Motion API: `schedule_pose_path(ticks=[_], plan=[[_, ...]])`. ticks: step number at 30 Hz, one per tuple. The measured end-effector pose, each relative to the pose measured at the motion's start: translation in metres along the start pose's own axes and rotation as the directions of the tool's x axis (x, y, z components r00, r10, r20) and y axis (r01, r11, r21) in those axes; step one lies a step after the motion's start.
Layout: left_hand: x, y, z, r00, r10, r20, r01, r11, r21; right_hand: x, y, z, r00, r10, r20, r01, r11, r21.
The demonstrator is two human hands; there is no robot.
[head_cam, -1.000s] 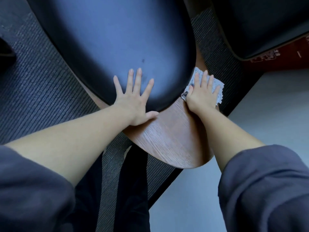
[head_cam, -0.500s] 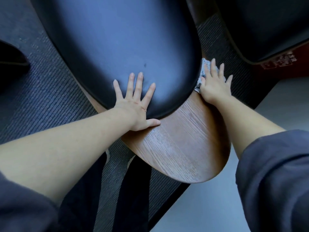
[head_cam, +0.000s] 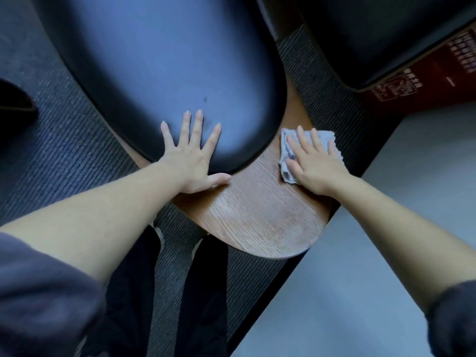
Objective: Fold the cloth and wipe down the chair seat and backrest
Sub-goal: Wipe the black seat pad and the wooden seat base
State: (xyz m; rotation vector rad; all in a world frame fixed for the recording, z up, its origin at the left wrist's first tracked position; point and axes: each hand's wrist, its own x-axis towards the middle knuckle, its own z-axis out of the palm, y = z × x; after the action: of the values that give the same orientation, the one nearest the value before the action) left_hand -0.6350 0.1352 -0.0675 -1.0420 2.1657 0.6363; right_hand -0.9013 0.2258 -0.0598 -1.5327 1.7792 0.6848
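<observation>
The chair has a dark padded seat (head_cam: 159,63) and a curved brown wooden backrest (head_cam: 260,217) seen from above. My left hand (head_cam: 192,155) lies flat with fingers spread on the near edge of the padded seat, thumb touching the wood. My right hand (head_cam: 313,163) presses flat on a folded light grey cloth (head_cam: 287,155) at the upper right of the wooden backrest, beside the seat's edge. Most of the cloth is hidden under the palm and fingers.
Dark ribbed carpet (head_cam: 64,155) surrounds the chair. A second dark padded chair (head_cam: 373,34) stands at the upper right over a red printed surface (head_cam: 422,81). A pale grey table surface (head_cam: 373,266) runs along the right. My dark trouser legs (head_cam: 201,292) are below.
My right hand with the cloth slid back down toward me along the right side of the backrest after going farther away. My left hand stayed put on the seat.
</observation>
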Motion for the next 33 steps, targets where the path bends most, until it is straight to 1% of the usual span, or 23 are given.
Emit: schedule_pose_path(ticks=[2, 4, 5, 7, 9, 10, 11, 13, 15, 17, 19, 20, 23, 25, 28, 31, 33], plan=[[0.0, -0.001, 0.002, 1.0, -0.004, -0.012, 0.004, 1.0, 0.005, 0.029, 0.0, -0.002, 0.996, 0.086, -0.027, -0.085, 0.996, 0.03], [0.001, -0.001, 0.002, 1.0, -0.007, -0.016, 0.008, 1.0, 0.015, 0.034, -0.007, -0.001, 0.995, 0.09, -0.043, -0.088, 0.996, 0.031], [0.001, -0.001, 0.002, 1.0, -0.007, -0.011, 0.008, 1.0, 0.018, 0.026, -0.012, 0.001, 0.997, 0.062, -0.041, -0.06, 0.998, 0.029], [0.001, -0.001, 0.001, 1.0, -0.012, 0.002, 0.012, 1.0, 0.024, -0.006, -0.02, 0.007, 0.998, -0.051, -0.024, 0.05, 0.999, -0.006], [0.001, -0.001, -0.001, 1.0, -0.015, 0.021, 0.015, 0.999, 0.029, -0.052, -0.028, 0.012, 0.98, -0.196, 0.017, 0.197, 0.98, -0.038], [0.001, -0.001, -0.002, 0.999, -0.015, 0.031, 0.015, 0.999, 0.028, -0.071, -0.031, 0.014, 0.967, -0.249, 0.049, 0.251, 0.967, -0.051], [0.001, 0.0, -0.003, 0.999, -0.017, 0.039, 0.016, 0.999, 0.028, -0.083, -0.031, 0.015, 0.961, -0.267, 0.071, 0.271, 0.96, -0.062], [0.001, 0.0, -0.004, 0.998, -0.022, 0.053, 0.021, 0.999, 0.029, -0.078, -0.027, 0.015, 0.972, -0.228, 0.051, 0.231, 0.971, -0.062], [0.002, 0.001, -0.004, 0.998, -0.024, 0.059, 0.022, 0.999, 0.027, -0.048, -0.025, 0.012, 0.993, -0.115, 0.011, 0.115, 0.993, -0.035], [0.002, 0.001, -0.002, 0.998, -0.028, 0.05, 0.027, 0.999, 0.02, -0.017, -0.028, 0.011, 1.0, 0.006, -0.029, -0.006, 1.0, -0.006], [0.003, 0.001, -0.003, 0.998, -0.032, 0.05, 0.031, 0.999, 0.014, -0.009, -0.033, 0.012, 0.996, 0.069, -0.051, -0.068, 0.998, 0.016], [0.002, 0.001, -0.003, 0.998, -0.033, 0.061, 0.032, 0.999, 0.015, -0.017, -0.037, 0.015, 0.997, 0.06, -0.058, -0.06, 0.998, 0.015], [0.002, 0.003, -0.007, 0.995, -0.041, 0.095, 0.038, 0.999, 0.026, -0.071, -0.051, 0.024, 0.995, -0.077, -0.067, 0.076, 0.997, -0.016], [0.003, 0.004, -0.009, 0.993, -0.04, 0.11, 0.037, 0.999, 0.032, -0.102, -0.058, 0.026, 0.991, -0.125, -0.042, 0.124, 0.992, -0.027], [0.003, 0.003, -0.01, 0.992, -0.04, 0.117, 0.037, 0.999, 0.026, -0.091, -0.064, 0.024, 0.998, -0.058, -0.012, 0.057, 0.998, -0.035], [0.004, 0.003, -0.011, 0.993, -0.032, 0.117, 0.031, 0.999, 0.01, -0.05, -0.08, 0.023, 0.998, 0.021, -0.064, -0.02, 1.0, 0.021], [0.004, 0.001, -0.011, 0.993, -0.027, 0.119, 0.027, 1.0, 0.001, -0.038, -0.09, 0.025, 0.993, 0.069, -0.091, -0.065, 0.997, 0.042]])
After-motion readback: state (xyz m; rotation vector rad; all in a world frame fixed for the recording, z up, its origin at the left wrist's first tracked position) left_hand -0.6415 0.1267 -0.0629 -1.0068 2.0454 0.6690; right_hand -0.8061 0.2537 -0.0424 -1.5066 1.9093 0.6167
